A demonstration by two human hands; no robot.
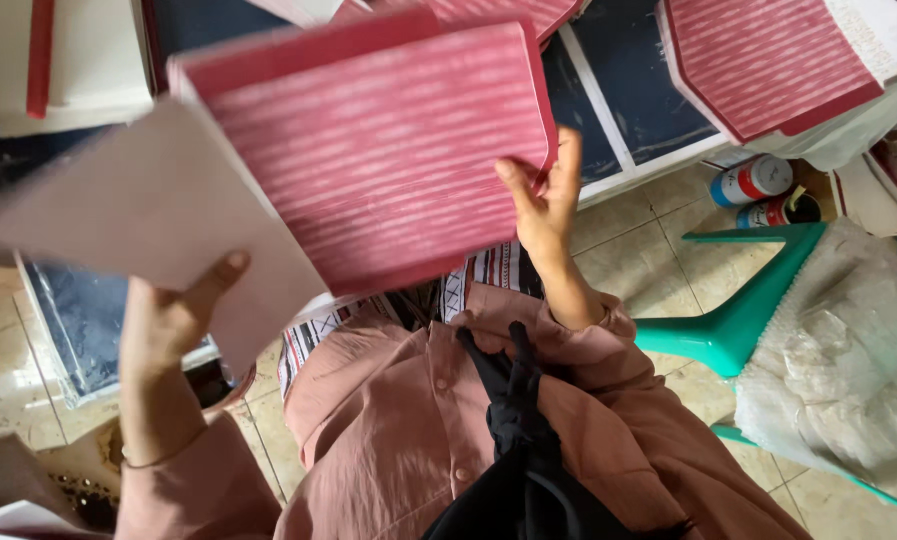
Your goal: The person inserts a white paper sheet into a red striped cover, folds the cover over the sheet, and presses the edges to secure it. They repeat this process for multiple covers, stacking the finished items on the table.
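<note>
While the right hand (546, 205) pinched the red striped folder (378, 150) at its 4 o'clock corner, thumb in front and fingers behind, the left hand (173, 315) clamped a pale grey board (138, 205) at its lower edge, thumb on the face.

Item: folder, held up, overlapping the board's 3 o'clock side.

Risk, as judged: the corner pinch was slight; the folder could tip or slide off the board, and the board could sag from its one-edge hold.

Item: second red striped folder (768, 60), at 1 o'clock, lying on white sheets.

Containers: two cans (753, 180) at 3 o'clock, lying on the floor, contents not visible; clear plastic bag (848, 350) on a green stool (738, 310), contents unclear.
</note>
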